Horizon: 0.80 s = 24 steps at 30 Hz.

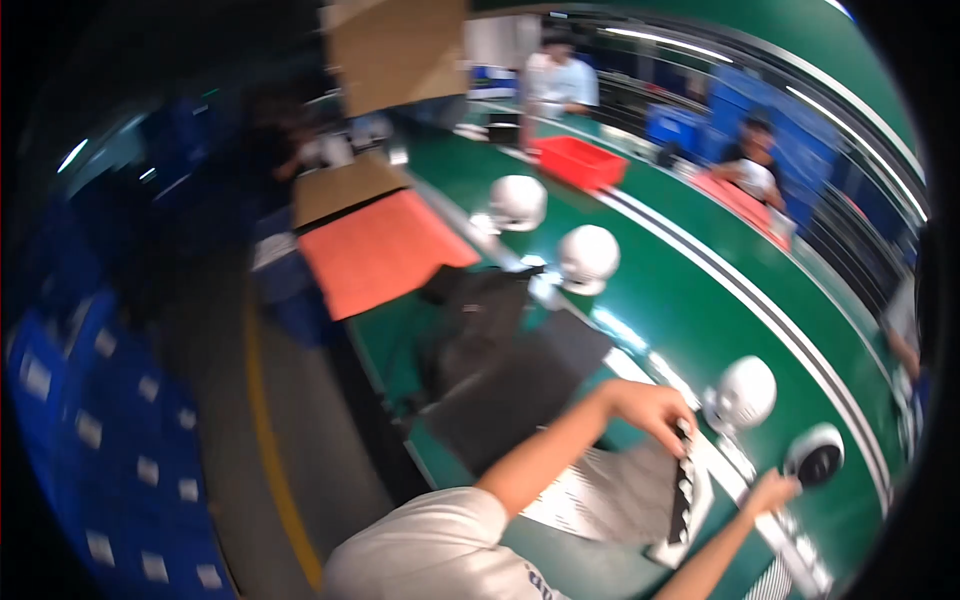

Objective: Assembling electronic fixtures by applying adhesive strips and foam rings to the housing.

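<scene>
The left hand (655, 408) was closed on the far edge of a thin grey sheet (625, 495) at the near end of the green bench (690, 300); it looked light and floppy, best pinched at an edge. To its right, the right hand (772, 492) reached fingers-out to a round white-and-black part (815, 455), probably hard and smooth; whether it gripped, I could not tell.

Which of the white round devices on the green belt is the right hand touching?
The right hand touches the nearest white round device, the only one showing a dark round face. The other three white devices show plain white shells, farther up the belt.
</scene>
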Available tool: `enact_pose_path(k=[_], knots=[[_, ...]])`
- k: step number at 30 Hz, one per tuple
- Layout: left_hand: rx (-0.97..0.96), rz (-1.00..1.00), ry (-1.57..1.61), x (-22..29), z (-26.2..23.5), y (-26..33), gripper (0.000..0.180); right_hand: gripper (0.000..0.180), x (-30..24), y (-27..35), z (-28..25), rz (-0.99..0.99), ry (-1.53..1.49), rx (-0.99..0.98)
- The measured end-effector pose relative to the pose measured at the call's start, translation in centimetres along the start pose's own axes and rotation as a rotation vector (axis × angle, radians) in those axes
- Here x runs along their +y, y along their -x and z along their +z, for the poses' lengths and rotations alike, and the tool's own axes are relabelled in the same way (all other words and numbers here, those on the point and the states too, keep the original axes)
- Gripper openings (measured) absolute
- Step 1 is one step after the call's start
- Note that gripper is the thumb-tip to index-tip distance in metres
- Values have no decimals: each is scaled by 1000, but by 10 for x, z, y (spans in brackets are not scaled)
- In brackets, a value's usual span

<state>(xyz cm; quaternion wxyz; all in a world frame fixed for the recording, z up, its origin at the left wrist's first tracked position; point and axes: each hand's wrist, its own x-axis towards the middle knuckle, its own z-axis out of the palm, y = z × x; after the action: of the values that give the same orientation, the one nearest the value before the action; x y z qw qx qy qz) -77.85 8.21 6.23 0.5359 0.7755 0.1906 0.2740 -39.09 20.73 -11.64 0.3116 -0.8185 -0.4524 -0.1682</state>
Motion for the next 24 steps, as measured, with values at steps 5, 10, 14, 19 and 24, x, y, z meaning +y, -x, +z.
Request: enact_pose_path(k=[5,10,14,19,24], knots=[[173,-156,-5,-18,-19,-6,21,39,-10,-4,36,64,-603,485],[419,-87,-17,-24,-7,-9,18,40,-40,-3,10,360,-842,436],[540,-1,-84,-34,2,-7,24,18,-26,2,-10,227,-599,392],[504,-157,-55,-44,-5,4,21,20,-21,21,-36,411,-633,471],[541,-196,-43,-38,-16,10,20,15,-31,18,-28,313,-659,211]])
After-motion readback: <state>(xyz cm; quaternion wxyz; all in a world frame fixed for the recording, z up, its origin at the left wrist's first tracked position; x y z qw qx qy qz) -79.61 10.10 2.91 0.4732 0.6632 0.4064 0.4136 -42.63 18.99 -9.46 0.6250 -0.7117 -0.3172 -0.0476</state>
